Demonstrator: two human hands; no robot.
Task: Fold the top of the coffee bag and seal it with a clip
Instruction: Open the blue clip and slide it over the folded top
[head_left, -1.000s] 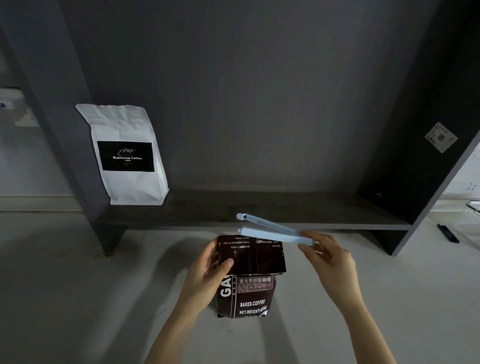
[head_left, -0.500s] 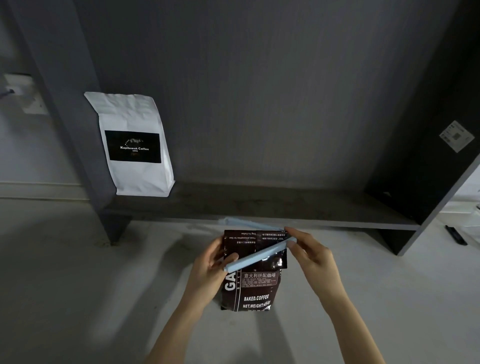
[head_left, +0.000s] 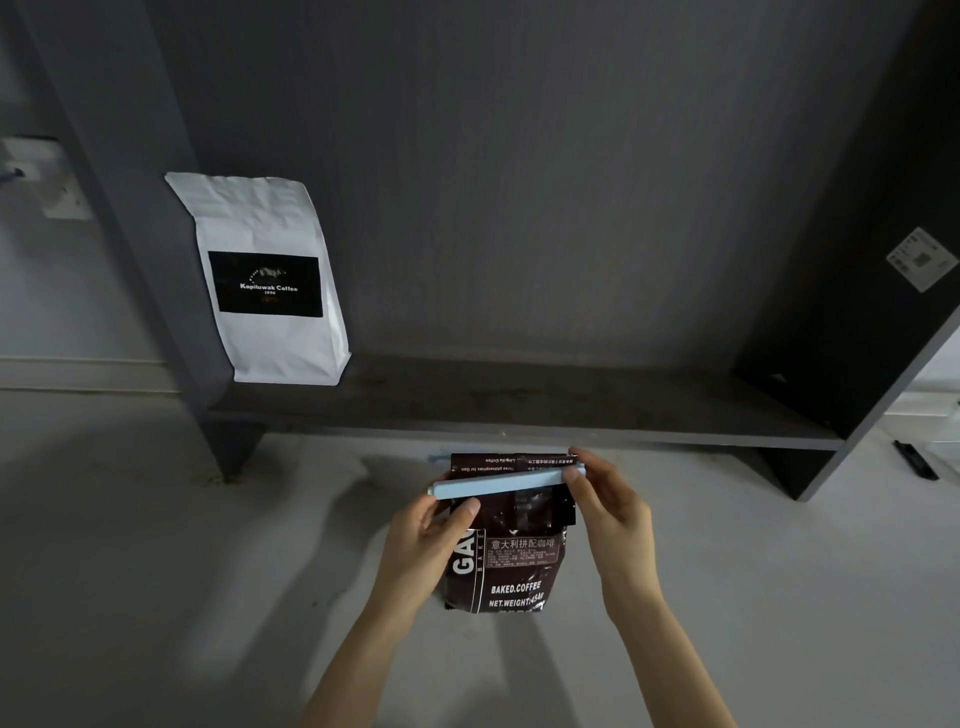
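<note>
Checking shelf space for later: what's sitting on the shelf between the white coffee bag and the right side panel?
Nothing. In the head view the shelf board is bare from the white coffee bag to the right side panel.

Coffee bag (head_left: 511, 566): dark brown, white lettering, upright, top flap folded toward six o'clock. Clip (head_left: 498, 484): pale blue bar lying nine-to-three across the fold.

- A coffee bag (head_left: 506, 566) stood on the floor (head_left: 156, 571) at 6 o'clock, before a low shelf (head_left: 571, 410).
- A clip (head_left: 498, 484) lay across its folded top.
- The left hand (head_left: 423, 540) sat at the bag's 9 o'clock, the right hand (head_left: 613, 512) at 3 o'clock.
- A second bag (head_left: 265, 280) stood on the shelf at 10 o'clock.
</note>
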